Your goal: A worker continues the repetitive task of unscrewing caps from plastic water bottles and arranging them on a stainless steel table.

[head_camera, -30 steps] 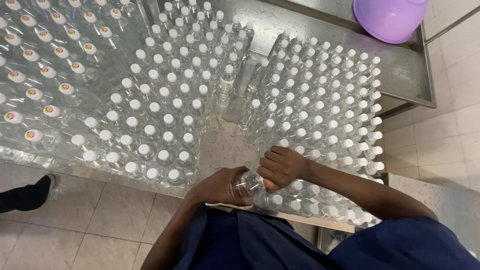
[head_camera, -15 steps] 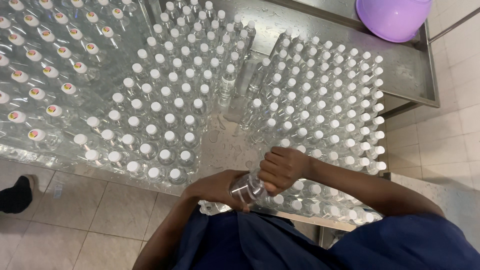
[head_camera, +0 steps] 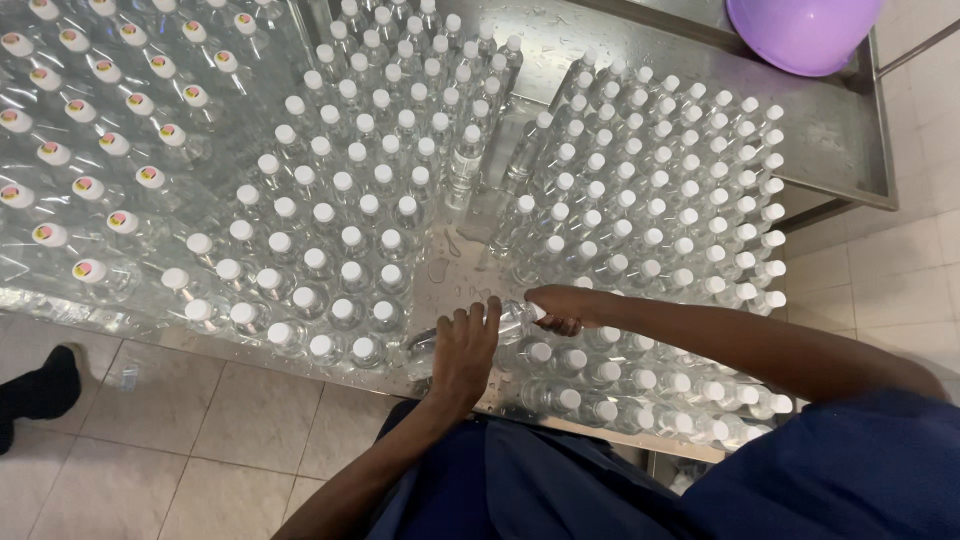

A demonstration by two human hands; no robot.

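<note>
One clear bottle (head_camera: 512, 318) lies on its side at the near edge of the steel table (head_camera: 840, 130), left hand (head_camera: 464, 350) wrapped around its body, right hand (head_camera: 556, 308) pinching the cap end. White-capped bottles (head_camera: 340, 210) crowd from nine to three o'clock; purple basin (head_camera: 800, 30) at one o'clock.
</note>
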